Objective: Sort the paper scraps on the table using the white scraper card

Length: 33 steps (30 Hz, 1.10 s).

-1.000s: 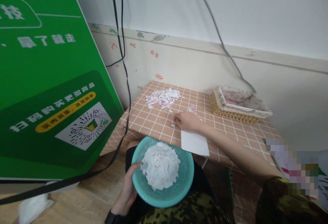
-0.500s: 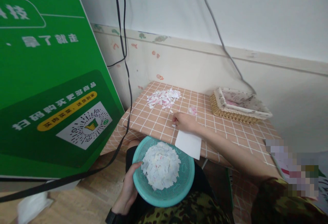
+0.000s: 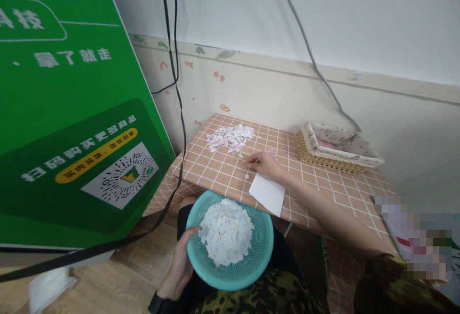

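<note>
My left hand (image 3: 179,263) grips the left rim of a turquoise plastic colander (image 3: 265,256), thumb on the edge and the other fingers underneath. It rests on my lap, heaped with pale torn paper scraps (image 3: 226,232). Over the table, my right hand (image 3: 265,164) is closed, fingertips pinched together; what they hold, if anything, is too small to make out. A blank white sheet of paper (image 3: 268,195) extends from under that palm toward the table's front edge; whether the hand grips it is hidden. One small paper scrap (image 3: 247,176) lies just before the fingertips.
A pile of white and pink paper scraps (image 3: 232,137) lies at the back left of the checked tablecloth (image 3: 201,160). Back right stands a lined wicker basket (image 3: 330,158). A black strap (image 3: 182,127) hangs at the left, before a green panel (image 3: 82,88).
My right hand has moved slightly back and to the right, and the white sheet has shifted with it. The small scrap now shows apart from the fingertips. My left hand stays on the colander.
</note>
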Tool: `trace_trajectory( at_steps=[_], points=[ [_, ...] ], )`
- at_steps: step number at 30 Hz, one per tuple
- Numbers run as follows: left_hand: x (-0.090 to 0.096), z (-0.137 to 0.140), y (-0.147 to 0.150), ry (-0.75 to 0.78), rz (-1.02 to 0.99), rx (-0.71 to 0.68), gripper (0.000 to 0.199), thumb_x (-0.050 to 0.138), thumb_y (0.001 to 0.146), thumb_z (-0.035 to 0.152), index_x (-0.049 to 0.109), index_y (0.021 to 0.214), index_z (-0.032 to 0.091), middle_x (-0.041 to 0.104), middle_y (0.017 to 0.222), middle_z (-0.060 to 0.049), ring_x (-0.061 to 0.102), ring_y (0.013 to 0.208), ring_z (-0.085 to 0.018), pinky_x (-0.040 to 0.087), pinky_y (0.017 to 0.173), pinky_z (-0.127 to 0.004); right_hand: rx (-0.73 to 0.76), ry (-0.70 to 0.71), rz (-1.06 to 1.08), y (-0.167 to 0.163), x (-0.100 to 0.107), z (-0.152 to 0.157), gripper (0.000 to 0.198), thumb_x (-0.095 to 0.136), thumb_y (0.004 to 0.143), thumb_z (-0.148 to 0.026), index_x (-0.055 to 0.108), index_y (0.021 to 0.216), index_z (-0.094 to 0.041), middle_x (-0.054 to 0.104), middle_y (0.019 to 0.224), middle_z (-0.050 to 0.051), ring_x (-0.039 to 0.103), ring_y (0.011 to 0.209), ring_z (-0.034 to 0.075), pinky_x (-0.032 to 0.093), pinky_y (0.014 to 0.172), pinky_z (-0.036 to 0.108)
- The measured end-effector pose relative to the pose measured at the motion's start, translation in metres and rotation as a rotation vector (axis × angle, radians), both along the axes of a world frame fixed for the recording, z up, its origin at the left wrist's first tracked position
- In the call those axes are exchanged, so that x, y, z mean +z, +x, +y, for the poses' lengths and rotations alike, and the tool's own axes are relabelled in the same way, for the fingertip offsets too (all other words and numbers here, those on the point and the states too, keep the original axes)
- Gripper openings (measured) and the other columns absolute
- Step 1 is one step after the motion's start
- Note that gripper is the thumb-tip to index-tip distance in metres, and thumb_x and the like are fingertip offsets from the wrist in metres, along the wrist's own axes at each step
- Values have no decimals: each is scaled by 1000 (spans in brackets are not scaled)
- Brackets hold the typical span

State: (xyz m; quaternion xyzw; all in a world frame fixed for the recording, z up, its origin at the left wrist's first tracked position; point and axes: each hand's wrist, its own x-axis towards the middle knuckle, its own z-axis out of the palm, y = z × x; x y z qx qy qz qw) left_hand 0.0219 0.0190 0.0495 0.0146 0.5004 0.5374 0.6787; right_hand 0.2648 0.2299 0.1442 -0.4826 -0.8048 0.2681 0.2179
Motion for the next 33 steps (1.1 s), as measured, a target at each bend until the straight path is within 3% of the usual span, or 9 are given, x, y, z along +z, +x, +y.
trace_trajectory(
  at_steps=[11,13,16,20,26,29,33],
  points=[
    [-2,0,-1,-7,1,6,13,66,69,21,71,77,12,75,70,-7,68,63,-22,54,71,-36,15,18,-53,6,4,-6,3,58,77,-19,60,77,-17,65,76,4,57,68,13,42,60,25],
    [-3,0,-1,-3,-14,-5,15,66,70,22,71,79,12,76,72,-8,68,65,-22,53,73,-36,78,-58,-40,11,10,-10,5,58,77,-21,60,78,-17,64,73,3,56,65,13,41,59,25],
    [-3,-1,-2,5,-25,-18,15,65,70,22,71,79,11,76,73,-8,69,67,-23,53,73,-35,306,-301,-65,24,24,-19,12,62,75,-29,64,76,-17,63,65,-1,55,60,11,40,55,23],
    [-2,0,-3,8,-12,-15,16,65,71,22,71,81,12,76,74,-8,70,70,-25,54,75,-39,498,-501,-232,49,41,-36,20,67,70,-39,71,74,-19,66,62,-1,55,56,11,38,53,22],
    [-7,1,-6,15,-6,-14,16,65,70,21,71,81,11,76,75,-8,70,70,-24,54,75,-38,506,-461,-503,66,45,-43,25,69,66,-41,70,71,-17,64,61,0,52,52,10,33,48,22],
    [-7,2,-5,13,4,8,13,66,69,19,70,79,11,76,73,-7,70,69,-23,54,73,-36,515,-480,-485,65,47,-40,28,70,63,-39,67,76,-15,63,65,0,53,56,10,34,49,21],
    [-3,4,-4,11,20,12,13,65,69,17,71,78,11,75,71,-8,70,67,-24,55,69,-37,485,-586,-418,68,53,-39,29,61,72,-35,67,90,-13,66,67,3,58,60,13,40,56,22]
  ],
)
